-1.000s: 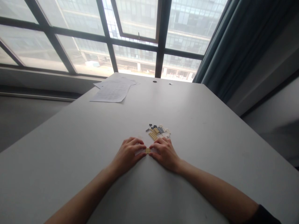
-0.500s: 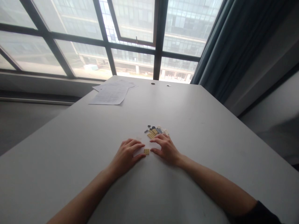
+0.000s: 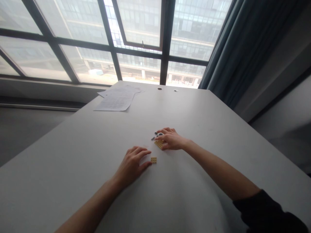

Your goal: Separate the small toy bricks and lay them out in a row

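A small tan studded building plate [image 3: 154, 160] lies flat on the white table. Just left of it rests my left hand [image 3: 135, 161], fingers and thumb apart, the thumb tip at the plate's edge. My right hand [image 3: 171, 139] reaches over the pile of bricks farther off, its fingers spread and curved down. Beneath its thumb side shows a larger tan plate [image 3: 158, 144]. A few small black pieces [image 3: 156, 133] and a thin grey piece [image 3: 153, 138] lie at the pile's left. The rest of the pile is hidden under the right hand.
The white table [image 3: 206, 123] stretches toward the window [image 3: 141, 64]. Printed paper sheets [image 3: 115, 101] lie at its far left. Two small round holes, one of them a dark hole [image 3: 159, 88], sit near the far edge. A blue-grey curtain [image 3: 223, 48] hangs at the right.
My right hand has moved up and away from beside the small tan plate and now covers much of the brick pile. The left hand stays almost where it was.
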### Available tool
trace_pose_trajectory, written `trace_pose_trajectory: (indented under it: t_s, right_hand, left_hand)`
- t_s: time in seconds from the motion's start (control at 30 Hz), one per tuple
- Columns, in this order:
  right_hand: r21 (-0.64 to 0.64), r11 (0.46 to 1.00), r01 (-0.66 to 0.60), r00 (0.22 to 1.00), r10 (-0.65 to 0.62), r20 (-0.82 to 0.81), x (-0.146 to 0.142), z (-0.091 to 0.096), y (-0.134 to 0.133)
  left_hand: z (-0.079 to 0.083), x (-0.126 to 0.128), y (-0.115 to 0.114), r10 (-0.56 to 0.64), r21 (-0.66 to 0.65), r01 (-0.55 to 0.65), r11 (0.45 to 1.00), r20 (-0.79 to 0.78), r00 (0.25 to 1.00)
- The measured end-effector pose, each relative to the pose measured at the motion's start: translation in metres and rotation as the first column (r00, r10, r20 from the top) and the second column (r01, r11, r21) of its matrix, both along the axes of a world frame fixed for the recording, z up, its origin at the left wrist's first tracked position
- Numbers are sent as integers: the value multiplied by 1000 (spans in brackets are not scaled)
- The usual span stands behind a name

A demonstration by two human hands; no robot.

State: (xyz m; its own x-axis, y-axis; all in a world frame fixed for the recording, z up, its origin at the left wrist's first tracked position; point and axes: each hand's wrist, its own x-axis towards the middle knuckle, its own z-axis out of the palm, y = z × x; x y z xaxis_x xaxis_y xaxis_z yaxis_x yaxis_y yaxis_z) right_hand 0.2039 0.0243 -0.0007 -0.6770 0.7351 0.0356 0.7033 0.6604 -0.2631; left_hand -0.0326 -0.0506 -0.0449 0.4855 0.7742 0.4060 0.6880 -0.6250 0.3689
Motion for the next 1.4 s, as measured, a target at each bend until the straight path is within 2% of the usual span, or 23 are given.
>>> trace_pose_trajectory:
  t_s: [0.13, 0.23, 0.3, 0.37, 0.43, 0.5, 0.57, 0.63, 0.7, 0.77, 0.83, 0.87, 0.93, 1.0, 1.13, 1.27, 1.4]
  right_hand:
    - [-25, 1000, 3, 999, -2, 48, -8, 1, 5]
    - [-41, 999, -3, 1000, 4, 22, -7, 1, 4]
    - [-67, 998, 11, 997, -16, -72, -3, 1, 1]
    - [-171, 985, 18, 961, -64, -270, 2, 1, -5]
    - [-351, 935, -48, 835, -156, -528, 7, 2, -15]
    - [-509, 843, -175, 653, -288, -700, 12, 1, -26]
    - [-592, 766, -251, 519, -409, -750, 16, -1, -38]
    - [-613, 741, -274, 469, -454, -758, 20, -4, -48]
    - [-595, 764, -249, 499, -426, -755, 23, -8, -56]
    - [-510, 848, -142, 623, -324, -712, 24, -11, -62]
    - [-322, 947, 13, 790, -207, -576, 22, -16, -67]
    - [-214, 974, 68, 859, -167, -484, 21, -18, -70]
    - [-62, 991, 123, 934, -136, -331, 16, -23, -74]
    - [-9, 991, 134, 958, -132, -256, 13, -28, -76]
    - [9, 991, 137, 961, -131, -244, 15, -28, -69]
    - [35, 979, 199, 958, -187, -218, 24, -20, -43]
    - [41, 992, 116, 991, -113, -70, 22, -9, -18]
  left_hand:
    - [0, 0, -1, -9, 11, 9, 1000, 5, 1000]
    - [0, 1, -1, -13, 20, 13, 1000, 9, 1000]
    - [0, 1, -1, -13, 20, 13, 1000, 11, 1000]
    - [1, 1, -1, -11, 16, 11, 1000, 13, 1000]
    - [1, 1, -1, -7, 8, 7, 1000, 13, 1000]
    - [1, 0, 0, -9, 2, 9, 1000, 9, 1000]
    - [1, 0, 0, -12, -1, 12, 1000, 6, 1000]
    - [0, 0, 1, -13, -2, 13, 1000, 5, 1000]
    - [0, 0, 2, -12, -4, 12, 1000, 4, 1000]
    - [0, 1, 1, -14, 0, 14, 1000, 0, 1000]
    - [0, 1, 1, -17, 13, 17, 1000, -8, 1000]
    - [1, 1, 0, -19, 23, 19, 1000, -14, 1000]
    - [1, 2, -1, -23, 49, 24, 998, -31, 999]
    - [1, 2, -2, -29, 78, 33, 996, -49, 998]
    - [2, 4, -4, -49, 111, 58, 992, -88, 995]
    - [2, 4, -5, -56, 113, 68, 991, -110, 992]
    - [2, 4, -5, -51, 114, 64, 991, -115, 992]
